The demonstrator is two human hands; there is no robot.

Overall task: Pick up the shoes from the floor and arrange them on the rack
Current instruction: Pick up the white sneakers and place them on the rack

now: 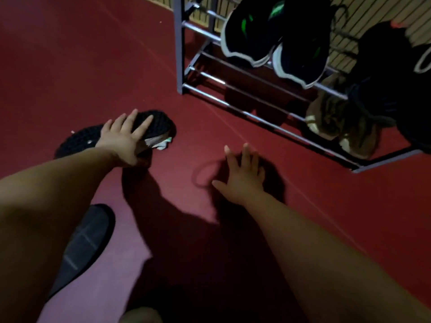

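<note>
A black shoe (161, 123) lies sole-up on the red floor, its studded tread facing me. My left hand (123, 138) rests on that sole with fingers spread, thumb under the shoe's edge. My right hand (242, 177) hovers open over bare floor, holding nothing. A dark slipper (86, 238) lies near my left forearm. The metal shoe rack (233, 106) stands at the upper right. A pair of black sneakers with green marks (275, 38) sits on a middle rail. Tan shoes (338, 122) sit on the lowest rail, and black shoes (391, 85) fill the right end.
The floor (70, 54) is dark red with thin seams. A ribbed pale wall (363, 17) runs behind the rack. The rack's left half shows bare rails. My shadow darkens the floor between my arms.
</note>
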